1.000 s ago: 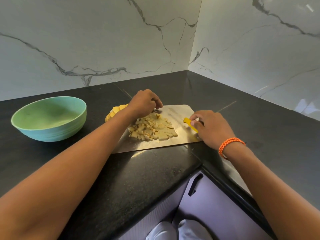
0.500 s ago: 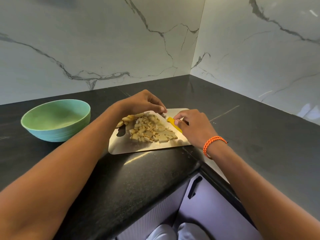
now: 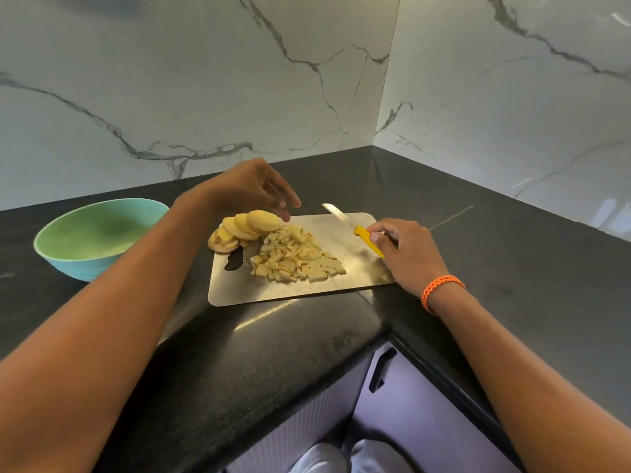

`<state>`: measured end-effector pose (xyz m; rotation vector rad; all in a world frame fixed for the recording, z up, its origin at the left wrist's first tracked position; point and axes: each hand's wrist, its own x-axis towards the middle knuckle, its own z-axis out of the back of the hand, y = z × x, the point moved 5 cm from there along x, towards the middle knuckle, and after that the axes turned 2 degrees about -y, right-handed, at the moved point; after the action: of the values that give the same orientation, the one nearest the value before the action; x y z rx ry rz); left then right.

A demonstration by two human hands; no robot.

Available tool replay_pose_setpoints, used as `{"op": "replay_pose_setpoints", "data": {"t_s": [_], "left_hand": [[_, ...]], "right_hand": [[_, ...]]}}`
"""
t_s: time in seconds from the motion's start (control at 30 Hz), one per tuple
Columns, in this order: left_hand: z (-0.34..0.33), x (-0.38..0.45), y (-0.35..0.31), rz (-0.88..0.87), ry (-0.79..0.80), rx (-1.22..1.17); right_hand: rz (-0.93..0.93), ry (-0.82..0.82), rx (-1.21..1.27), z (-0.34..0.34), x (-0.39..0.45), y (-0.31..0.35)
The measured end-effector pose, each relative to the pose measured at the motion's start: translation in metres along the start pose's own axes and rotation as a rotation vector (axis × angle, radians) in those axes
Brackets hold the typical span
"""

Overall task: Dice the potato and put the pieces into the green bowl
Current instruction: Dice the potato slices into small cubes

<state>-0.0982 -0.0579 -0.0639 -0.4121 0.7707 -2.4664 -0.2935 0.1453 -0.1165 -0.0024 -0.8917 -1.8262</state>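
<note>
Right hand (image 3: 406,254) grips the knife (image 3: 362,233) on the board (image 3: 293,291); left hand (image 3: 252,189) hovers loosely above potato slices (image 3: 246,227).

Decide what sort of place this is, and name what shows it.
Most likely a home kitchen: a dark stone countertop against marble-look walls, cabinet doors below, and a cutting board with potato.

The right hand (image 3: 408,254) covers the rear of the knife (image 3: 355,227) handle, the left forearm hides the green bowl (image 3: 92,237) rim's near-right part, and both forearms run off the bottom edge.
</note>
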Motion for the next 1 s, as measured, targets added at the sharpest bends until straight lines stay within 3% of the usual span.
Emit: {"op": "replay_pose_setpoints", "data": {"t_s": [0.2,0.37,0.6,1.0], "left_hand": [[0.001,0.004,0.018,0.031,0.016,0.042],[-0.007,0.005,0.034,0.226,0.208,0.266],[-0.006,0.007,0.034,0.199,0.129,0.24],[-0.003,0.01,0.041,0.229,0.239,0.148]], "right_hand": [[0.009,-0.079,-0.046,-0.008,0.001,0.002],[-0.004,-0.068,-0.076,-0.009,-0.002,0.002],[-0.002,-0.055,-0.101,-0.009,-0.003,0.002],[-0.013,-0.038,-0.114,-0.013,0.0,-0.002]]}}
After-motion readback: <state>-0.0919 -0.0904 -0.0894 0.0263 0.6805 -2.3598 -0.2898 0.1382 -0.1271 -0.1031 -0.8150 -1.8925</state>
